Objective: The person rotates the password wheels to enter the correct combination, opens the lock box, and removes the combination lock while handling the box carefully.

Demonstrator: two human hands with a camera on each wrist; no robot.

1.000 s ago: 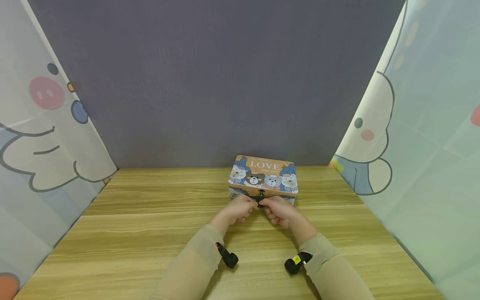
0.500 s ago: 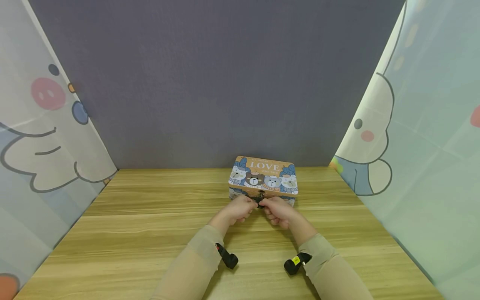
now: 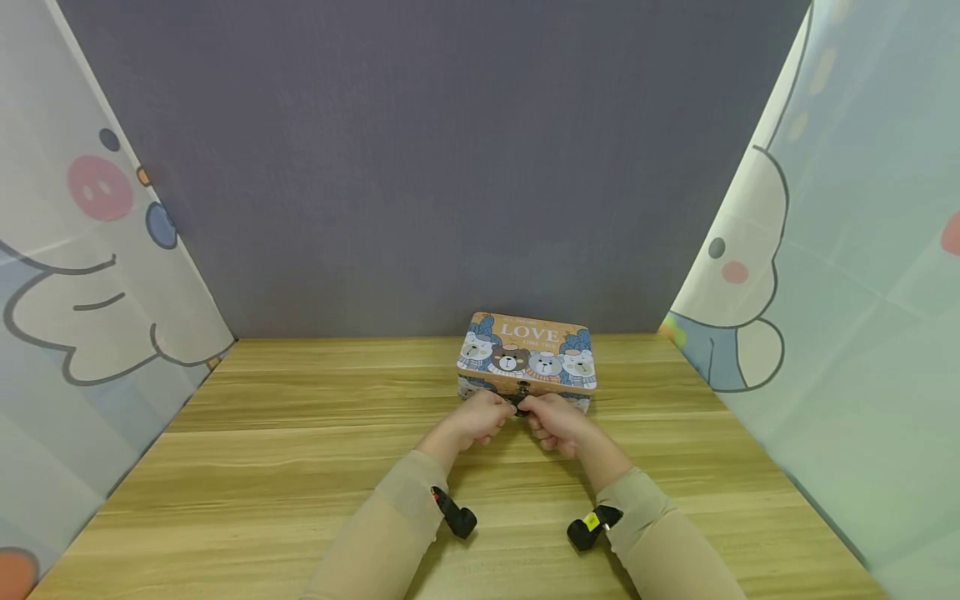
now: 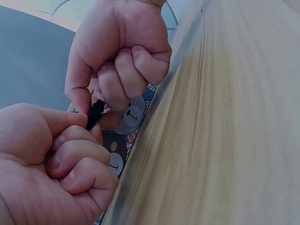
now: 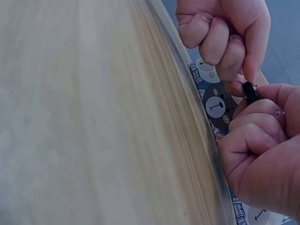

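fingers (image 4: 83, 152) curled, my left hand (image 3: 478, 417) and right hand (image 3: 558, 421) pinch one small black piece (image 5: 250, 93) at the near side of the bear-printed box (image 3: 528, 337), toward the far end of the surface (image 3: 322, 425). i judge this to be work on the box's fastening (image 3: 522, 384); the next move likely calls for steady, matched pressure from both hands.

Just right of centre in the lower half of the frame, a bear-printed box (image 3: 527, 352) lettered LOVE is set on the wooden tabletop (image 3: 300, 433). At its front, a small black object (image 3: 519, 401) is pinched by the left grip (image 3: 477, 417) and the right grip (image 3: 558, 422). The upper centre is filled by a dark panel (image 3: 442, 167).
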